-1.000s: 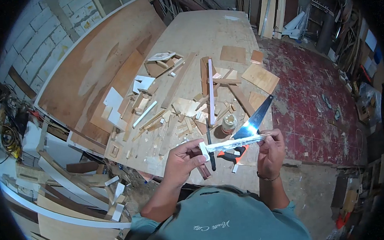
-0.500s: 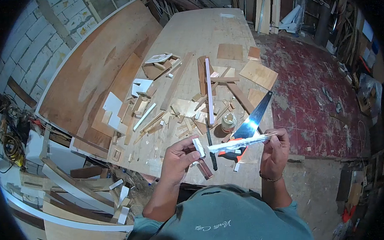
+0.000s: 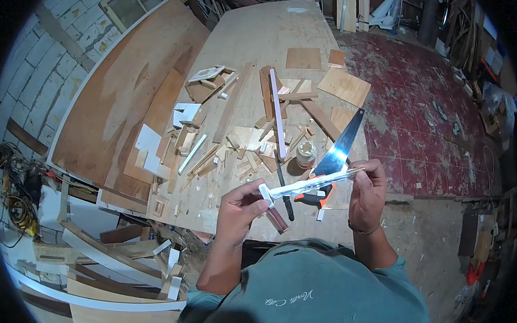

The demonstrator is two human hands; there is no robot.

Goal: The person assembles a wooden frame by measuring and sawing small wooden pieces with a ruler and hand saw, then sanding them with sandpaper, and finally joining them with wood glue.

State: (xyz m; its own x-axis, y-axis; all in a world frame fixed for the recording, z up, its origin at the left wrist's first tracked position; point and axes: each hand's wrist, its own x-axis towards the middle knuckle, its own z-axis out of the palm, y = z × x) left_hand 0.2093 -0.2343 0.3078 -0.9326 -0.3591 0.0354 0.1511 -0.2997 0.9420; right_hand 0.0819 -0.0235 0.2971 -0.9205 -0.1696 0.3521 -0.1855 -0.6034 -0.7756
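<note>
My left hand (image 3: 240,211) pinches a small white block (image 3: 266,194) upright between thumb and fingers. My right hand (image 3: 368,191) grips the thin brown end of a stick coated in white (image 3: 311,184), held nearly level. The stick's left end meets the white block, or overlaps it in this view. Below them lie a hand saw (image 3: 341,146) with an orange and black handle, a glass jar (image 3: 306,154) and a slim black tool (image 3: 288,207). A dark reddish wood piece (image 3: 276,220) sits just under the left hand.
The long wooden table (image 3: 253,35) bears wood scraps, a pale lilac strip (image 3: 278,114), plywood squares (image 3: 345,87) and white-faced pieces (image 3: 148,144). A large plywood sheet (image 3: 123,92) leans at the left. Curved wood parts (image 3: 112,248) lie at the lower left.
The white-coated stick has moved left, closing the gap to the white block. The right hand has risen slightly, and the camera view has shifted a little.
</note>
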